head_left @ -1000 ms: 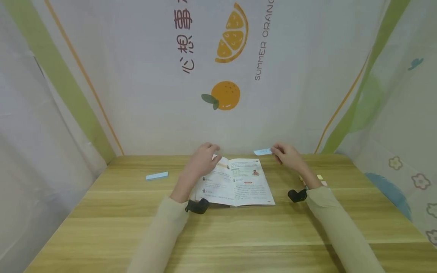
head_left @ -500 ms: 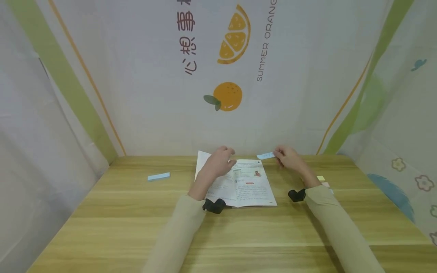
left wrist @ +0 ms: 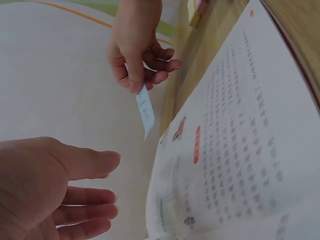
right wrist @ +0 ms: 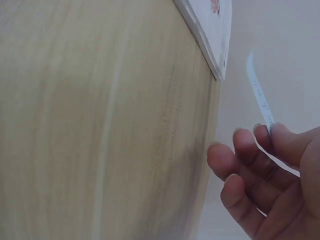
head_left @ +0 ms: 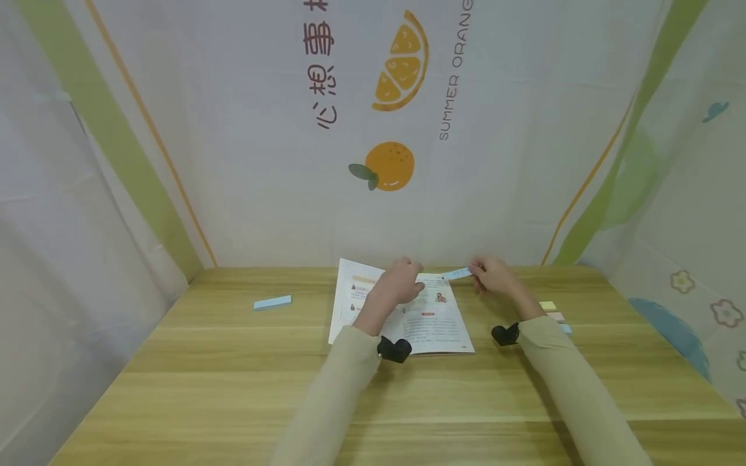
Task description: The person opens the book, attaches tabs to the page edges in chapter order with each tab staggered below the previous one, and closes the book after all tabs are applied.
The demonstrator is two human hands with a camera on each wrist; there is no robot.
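An open book (head_left: 437, 330) with printed text and small colour pictures lies on the wooden table. Thumb and index finger of my right hand (head_left: 493, 275) pinch one end of a pale blue sticky note (head_left: 457, 274), which bears handwriting. Its free end points toward the book's far right corner and curls a little in the right wrist view. Over the pages hovers my left hand (head_left: 399, 282), fingers loosely bent and holding nothing. From the left wrist view, a gap separates my left thumb (left wrist: 95, 164) from the note.
A light blue sticky note pad (head_left: 272, 303) lies on the table left of the book. Yellow (head_left: 547, 305) and pink (head_left: 555, 316) pads sit by the right forearm, partly hidden. A white curtain (head_left: 280, 213) with orange prints hangs behind the table's far edge.
My left hand has moved right across the book, uncovering the left page. The right hand has lowered slightly, bringing the sticky note nearer the book's far right corner.
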